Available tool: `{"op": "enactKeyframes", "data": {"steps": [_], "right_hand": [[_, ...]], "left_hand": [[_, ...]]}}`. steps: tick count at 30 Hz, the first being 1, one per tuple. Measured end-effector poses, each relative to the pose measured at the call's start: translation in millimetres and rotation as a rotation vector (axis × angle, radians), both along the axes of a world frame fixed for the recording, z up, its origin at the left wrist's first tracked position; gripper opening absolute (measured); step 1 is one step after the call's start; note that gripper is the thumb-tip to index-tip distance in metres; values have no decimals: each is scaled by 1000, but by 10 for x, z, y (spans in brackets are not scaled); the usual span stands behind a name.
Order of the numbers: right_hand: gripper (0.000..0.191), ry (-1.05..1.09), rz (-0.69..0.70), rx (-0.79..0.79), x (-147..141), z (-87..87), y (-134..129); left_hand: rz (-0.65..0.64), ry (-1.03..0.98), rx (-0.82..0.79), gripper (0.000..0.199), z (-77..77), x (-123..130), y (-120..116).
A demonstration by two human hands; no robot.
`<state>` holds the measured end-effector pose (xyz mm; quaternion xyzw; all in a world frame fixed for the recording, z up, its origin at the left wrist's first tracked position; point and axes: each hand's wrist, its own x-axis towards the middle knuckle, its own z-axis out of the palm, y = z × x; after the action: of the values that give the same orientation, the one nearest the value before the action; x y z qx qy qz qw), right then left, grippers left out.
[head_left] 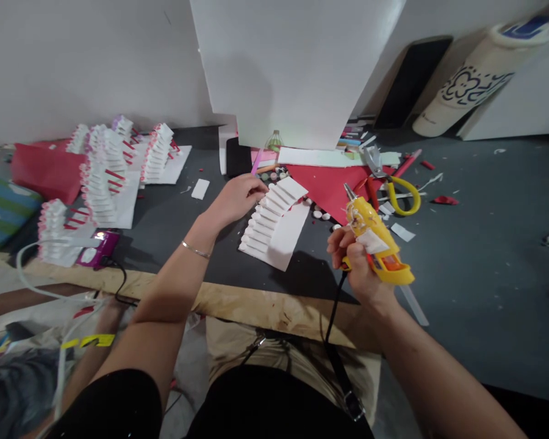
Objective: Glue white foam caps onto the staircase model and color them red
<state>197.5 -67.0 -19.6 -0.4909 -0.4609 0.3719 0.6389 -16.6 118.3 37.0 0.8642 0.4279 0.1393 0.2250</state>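
Note:
In my right hand (359, 262) is a yellow hot glue gun (370, 231), nozzle up and to the left, with a clear glue stick out of its back. My left hand (240, 198) has its fingers pinched at the upper left end of a white paper piece (290, 235) that carries a fan of white sticks with rounded ends. Whatever lies between those fingertips is hidden. Red paper (320, 189) lies behind the piece, with small white round bits (320, 214) near it.
Yellow-handled scissors (403, 196) lie right of the red paper. Several similar stick pieces (103, 177) stand at left, near a purple box (99, 249) with cables. A bottle (471, 85) and a dark phone-like slab (412, 82) lean at the back. Another person's arm shows lower left.

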Motion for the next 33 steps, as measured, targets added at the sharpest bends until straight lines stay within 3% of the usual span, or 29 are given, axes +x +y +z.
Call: {"op": "enactKeyframes", "data": {"steps": [8,12,15,18,22,33], "right_hand": [[47,28,-54,36,-24,9,23],[48,-44,-59,-11,-24,2,43],[45,-98,9,-93,-28,-27,69],[46,-107,46,-106,-44,-61,94],[47,-90,46,-110,-50,-87,97],[42,-89,29,-55,-35,-43,69]], "left_hand": [[61,58,71,6,-184,58,-95],[68,54,68,13,-179,58,-84],[118,36,21,26,-177,38,-65],[147,-8,-76,26,-223,24,-42],[168,-74,-155,21,-283,38,-24],[203,-122,-214,34,-279,46,-28]]}}
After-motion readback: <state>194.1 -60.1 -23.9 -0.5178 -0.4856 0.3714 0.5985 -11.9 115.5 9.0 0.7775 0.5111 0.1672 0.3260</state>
